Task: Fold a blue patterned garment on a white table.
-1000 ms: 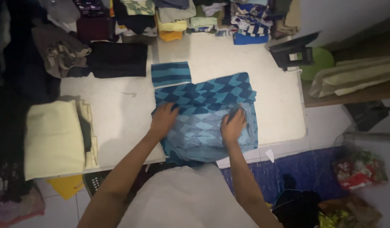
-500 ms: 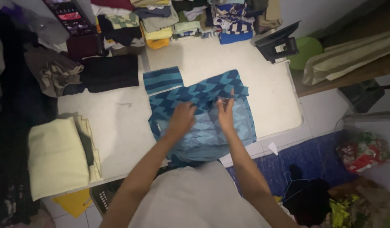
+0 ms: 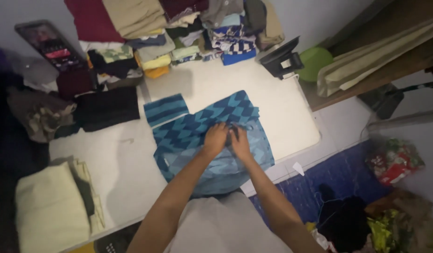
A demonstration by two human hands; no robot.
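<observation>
**Both hands meet on the blue patterned shirt**

Here we are over the white table [image 3: 282,117], and the blue patterned shirt [image 3: 197,131] lies flat near its front edge, hem hanging over toward the person. The left hand [image 3: 215,138] and the right hand [image 3: 240,143] sit side by side, touching, right at the middle of that shirt where the darker folded-over top meets the paler lower panel. Fingers are curled down onto the cloth; whether they pinch it or only press it, I cannot tell from up here.

Just beyond the shirt's far left corner lies a striped blue piece [image 3: 165,108], its edge touching the shirt. Further left of the shirt, a black folded garment [image 3: 108,107]. Well to the near left, a pale yellow folded stack [image 3: 48,208]. Beyond the shirt, at the table's back, a heap of folded clothes [image 3: 179,33], and to the far right of the shirt a black iron [image 3: 281,58].
</observation>
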